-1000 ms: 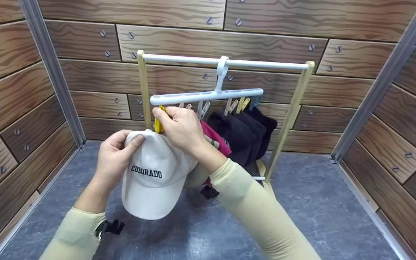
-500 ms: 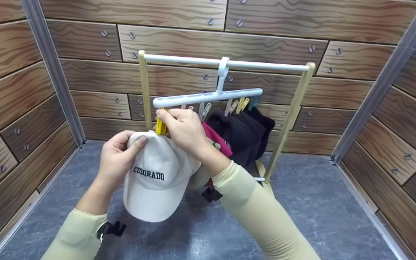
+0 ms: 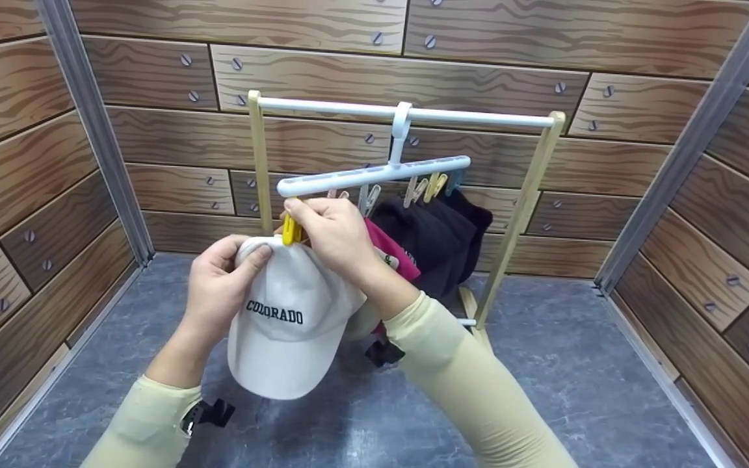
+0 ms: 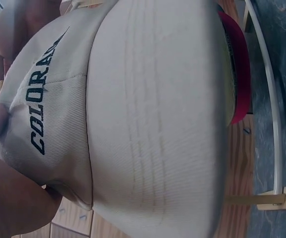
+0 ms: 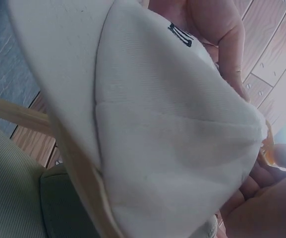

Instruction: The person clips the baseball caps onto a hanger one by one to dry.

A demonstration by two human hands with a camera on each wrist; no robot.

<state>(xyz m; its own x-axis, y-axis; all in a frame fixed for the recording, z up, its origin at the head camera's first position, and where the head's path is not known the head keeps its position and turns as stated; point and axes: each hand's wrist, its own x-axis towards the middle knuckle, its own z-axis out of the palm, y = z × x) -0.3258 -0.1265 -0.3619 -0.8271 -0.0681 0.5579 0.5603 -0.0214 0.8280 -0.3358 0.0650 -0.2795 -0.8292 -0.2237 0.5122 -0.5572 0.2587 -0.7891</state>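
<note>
A white baseball cap lettered COLORADO hangs brim down in the head view. My left hand pinches its crown near the top, thumb in front. With my right hand I pinch a yellow clothespin whose lower tips are right at the cap's top. That clothespin hangs below the left end of a pale blue clip hanger. In the left wrist view the cap's brim fills the middle. The right wrist view shows the side of the crown, with the clothespin at its tip.
The hanger hooks over the white bar of a wooden rack. Several dark caps and a pink cap hang from other clips, close beside my right wrist. Wood-patterned walls enclose the grey floor.
Both hands and the cap have shifted slightly right. The hanger's left end has dipped a little, and the yellow clothespin has come down onto the cap's top edge.
</note>
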